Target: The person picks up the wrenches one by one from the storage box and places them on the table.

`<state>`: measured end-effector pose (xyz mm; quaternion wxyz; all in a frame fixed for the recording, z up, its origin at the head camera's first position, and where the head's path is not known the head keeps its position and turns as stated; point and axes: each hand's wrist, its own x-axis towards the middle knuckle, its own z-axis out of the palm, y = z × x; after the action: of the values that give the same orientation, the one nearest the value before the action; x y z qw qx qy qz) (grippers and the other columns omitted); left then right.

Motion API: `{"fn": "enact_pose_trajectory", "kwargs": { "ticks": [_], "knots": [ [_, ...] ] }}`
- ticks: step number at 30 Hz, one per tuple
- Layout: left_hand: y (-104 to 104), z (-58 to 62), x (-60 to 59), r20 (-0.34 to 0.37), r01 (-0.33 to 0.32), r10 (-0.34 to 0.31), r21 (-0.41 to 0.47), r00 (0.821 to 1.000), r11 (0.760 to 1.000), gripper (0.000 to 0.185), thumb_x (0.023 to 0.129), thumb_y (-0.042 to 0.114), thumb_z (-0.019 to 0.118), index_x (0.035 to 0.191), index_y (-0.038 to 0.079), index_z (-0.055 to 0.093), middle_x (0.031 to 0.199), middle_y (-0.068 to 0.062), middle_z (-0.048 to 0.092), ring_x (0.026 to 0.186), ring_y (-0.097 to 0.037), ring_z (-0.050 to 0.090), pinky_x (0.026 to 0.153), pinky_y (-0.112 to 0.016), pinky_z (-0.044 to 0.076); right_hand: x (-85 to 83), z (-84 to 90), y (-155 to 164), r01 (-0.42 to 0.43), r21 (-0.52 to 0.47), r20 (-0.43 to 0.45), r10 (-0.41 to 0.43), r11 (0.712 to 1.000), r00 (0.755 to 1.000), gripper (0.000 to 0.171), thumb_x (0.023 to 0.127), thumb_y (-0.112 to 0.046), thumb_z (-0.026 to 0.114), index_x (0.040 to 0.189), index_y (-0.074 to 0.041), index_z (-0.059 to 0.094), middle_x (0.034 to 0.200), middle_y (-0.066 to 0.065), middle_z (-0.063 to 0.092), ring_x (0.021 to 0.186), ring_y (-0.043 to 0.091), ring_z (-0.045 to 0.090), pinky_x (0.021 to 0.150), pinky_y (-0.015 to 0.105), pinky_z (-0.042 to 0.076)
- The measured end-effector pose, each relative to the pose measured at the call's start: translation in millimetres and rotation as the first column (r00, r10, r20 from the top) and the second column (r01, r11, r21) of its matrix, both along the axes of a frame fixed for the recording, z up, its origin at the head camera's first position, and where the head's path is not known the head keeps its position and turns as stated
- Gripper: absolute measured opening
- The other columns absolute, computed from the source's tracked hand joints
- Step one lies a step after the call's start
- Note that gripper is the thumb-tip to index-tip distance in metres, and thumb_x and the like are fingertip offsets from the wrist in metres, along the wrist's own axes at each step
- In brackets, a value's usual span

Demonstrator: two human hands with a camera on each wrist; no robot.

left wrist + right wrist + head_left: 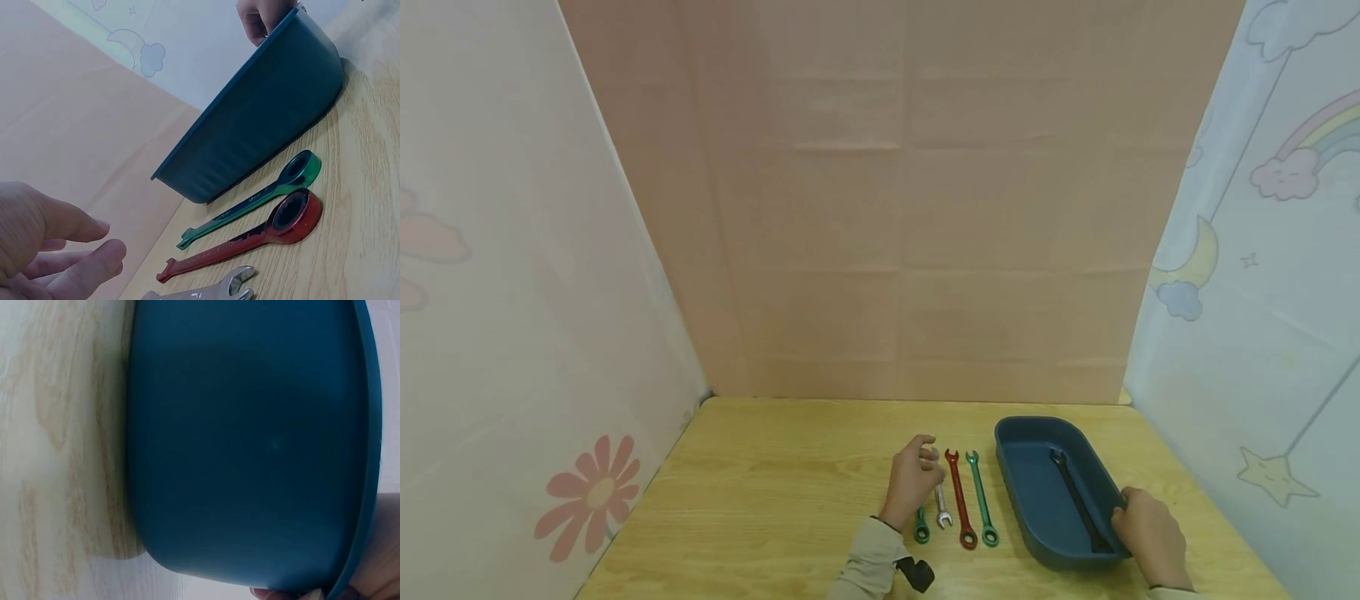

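My left hand (912, 481) hovers over a silver combination wrench (942, 506), its fingers loosely bent. In the left wrist view, thumb and index fingertips (111, 253) stand apart with nothing between them. A short green ratchet wrench (922, 530) lies under that hand, its upper part hidden. Just to the right lie a red ratchet wrench (960, 500) and a longer green one (981, 496), roughly parallel. My right hand (1150, 533) grips the near right rim of a blue plastic tub (1026, 500). Inside the tub lies a black wrench (1078, 500).
The pale wooden table (760, 492) ends at a brown paper-like backdrop (910, 250). Light printed sheets stand along both sides, with a flower (597, 492) on the left one. A dark band (916, 573) hangs at my left cuff.
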<state>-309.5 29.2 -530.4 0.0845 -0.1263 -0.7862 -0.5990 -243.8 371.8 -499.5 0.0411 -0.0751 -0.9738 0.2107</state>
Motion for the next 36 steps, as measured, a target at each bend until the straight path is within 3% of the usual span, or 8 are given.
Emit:
{"fn": "enact_pose_trajectory", "kwargs": {
  "ticks": [19, 24, 30, 36],
  "knots": [
    [9, 9.4, 2.8, 0.049, 0.036, -0.037, 0.029, 0.998, 0.999, 0.049, 0.087, 0.002, 0.075, 0.133, 0.005, 0.059, 0.103, -0.008, 0.068, 0.091, -0.020, 0.070, 0.068, -0.031, 0.059, -2.7, -0.5, 0, 0.001, 0.008, -0.018, -0.001, 1.000, 1.000, 0.018, 0.085, 0.000, 0.061, 0.096, 0.013, 0.060, 0.079, 0.026, 0.065, 0.063, 0.032, 0.064, 0.050, 0.049, 0.049],
    [11, 10.2, 3.2, 0.044, 0.043, -0.044, 0.034, 0.998, 0.999, 0.049, 0.087, 0.002, 0.074, 0.133, 0.006, 0.059, 0.104, -0.010, 0.068, 0.091, -0.019, 0.069, 0.068, -0.030, 0.058, -2.5, -0.4, 0, 0.008, 0.008, 0.004, -0.008, 1.000, 1.000, 0.017, 0.085, 0.000, 0.061, 0.096, 0.014, 0.060, 0.078, 0.025, 0.065, 0.062, 0.030, 0.064, 0.050, 0.048, 0.049],
    [15, 11.0, 2.4, -0.009, 0.044, -0.044, 0.040, 0.999, 0.998, 0.049, 0.084, 0.000, 0.075, 0.131, 0.004, 0.060, 0.101, -0.010, 0.069, 0.088, -0.020, 0.071, 0.067, -0.028, 0.058, -1.6, -0.8, 0, 0.012, 0.006, 0.008, -0.012, 1.000, 1.000, 0.021, 0.085, -0.001, 0.062, 0.099, 0.015, 0.060, 0.083, 0.029, 0.065, 0.065, 0.035, 0.065, 0.051, 0.049, 0.050],
    [18, 11.2, 2.7, -0.038, 0.073, -0.071, 0.069, 0.997, 0.995, 0.049, 0.084, -0.004, 0.074, 0.131, 0.002, 0.059, 0.106, -0.023, 0.067, 0.090, -0.024, 0.072, 0.066, -0.028, 0.059, 0.4, -0.4, 0, 0.012, 0.001, 0.003, -0.012, 1.000, 1.000, 0.017, 0.085, -0.001, 0.061, 0.095, 0.013, 0.060, 0.080, 0.026, 0.065, 0.064, 0.033, 0.064, 0.050, 0.049, 0.049]
  ]
}}
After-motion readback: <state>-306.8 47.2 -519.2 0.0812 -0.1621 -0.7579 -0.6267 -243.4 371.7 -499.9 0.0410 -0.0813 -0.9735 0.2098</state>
